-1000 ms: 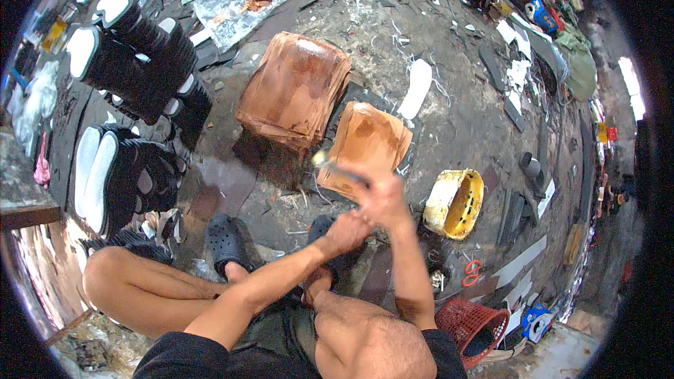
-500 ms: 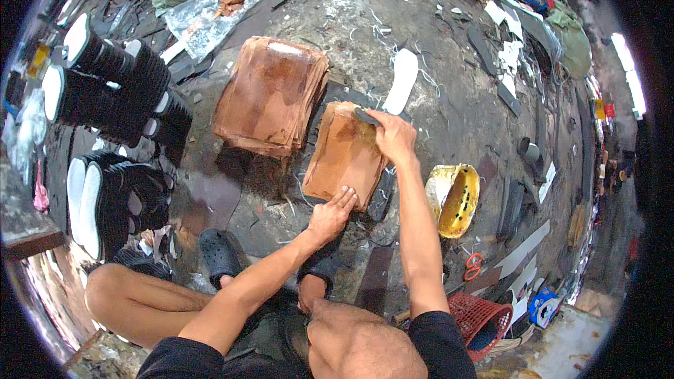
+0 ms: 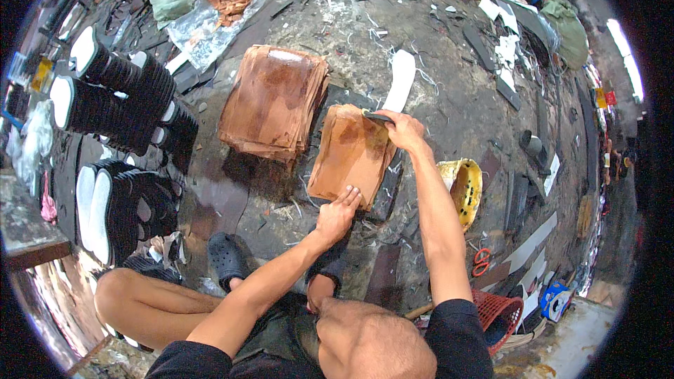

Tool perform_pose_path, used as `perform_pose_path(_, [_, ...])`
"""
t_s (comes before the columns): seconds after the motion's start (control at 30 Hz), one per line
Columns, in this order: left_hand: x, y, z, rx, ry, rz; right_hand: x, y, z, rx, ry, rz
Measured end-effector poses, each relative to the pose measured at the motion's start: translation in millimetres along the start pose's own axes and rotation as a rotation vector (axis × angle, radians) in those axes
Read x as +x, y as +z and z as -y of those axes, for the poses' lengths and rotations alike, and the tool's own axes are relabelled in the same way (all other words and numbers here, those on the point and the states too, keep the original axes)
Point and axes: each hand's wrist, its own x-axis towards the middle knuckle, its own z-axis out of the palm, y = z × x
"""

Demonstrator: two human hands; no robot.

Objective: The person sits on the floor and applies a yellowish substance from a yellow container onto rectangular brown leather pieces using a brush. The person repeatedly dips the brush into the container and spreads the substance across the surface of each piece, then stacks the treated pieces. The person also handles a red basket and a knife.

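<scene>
My left hand (image 3: 335,220) lies with its fingers stretched flat on the near edge of a small stack of brown sheets (image 3: 344,165). At the far right corner of that stack, my right hand (image 3: 407,131) is closed on a dark flat strip (image 3: 378,117), whose tip rests on or just over the top sheet. A darker, wet-looking patch covers the sheet's far part. Beyond and to the left sits a larger stack of brown sheets (image 3: 270,98), also stained darker on top. Just past my right hand is a white insole-shaped piece (image 3: 401,78).
A cut yellow container (image 3: 469,193) stands right of my right forearm, with orange-handled scissors (image 3: 481,262) and a red basket (image 3: 500,317) nearer me. Stacked black soles with white tops (image 3: 102,210) fill the left. A plastic sheet with brown scraps (image 3: 230,1) lies at the far left.
My right hand and the dark strip have shifted slightly right along the stack's far edge, and the strip now lies more level. My left hand stays pressed on the near edge.
</scene>
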Motion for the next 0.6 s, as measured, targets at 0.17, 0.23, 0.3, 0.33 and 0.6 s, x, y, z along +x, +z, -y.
perform_pose_path(0.17, [-8.4,-4.2,11.6,0.005,-0.07,0.004,-26.1,26.9,22.6,0.02,-0.148,0.188])
perform_pose_path(0.23, [2.2,-4.4,1.9,-0.025,-0.075,-0.039,-27.4,21.5,18.8,0.091,-0.157,0.068])
perform_pose_path(0.3, [11.2,-6.4,-12.2,-0.082,-0.072,-0.1,-11.9,14.3,1.8,0.162,-0.062,-0.065])
perform_pose_path(0.33, [10.0,-11.3,-16.2,-0.14,-0.081,-0.071,-5.0,15.4,-1.7,0.171,-0.01,-0.12])
perform_pose_path(0.6, [-19.7,-36.8,12.0,-0.235,-0.664,-0.505,-24.5,30.3,-9.1,0.094,0.124,-0.188])
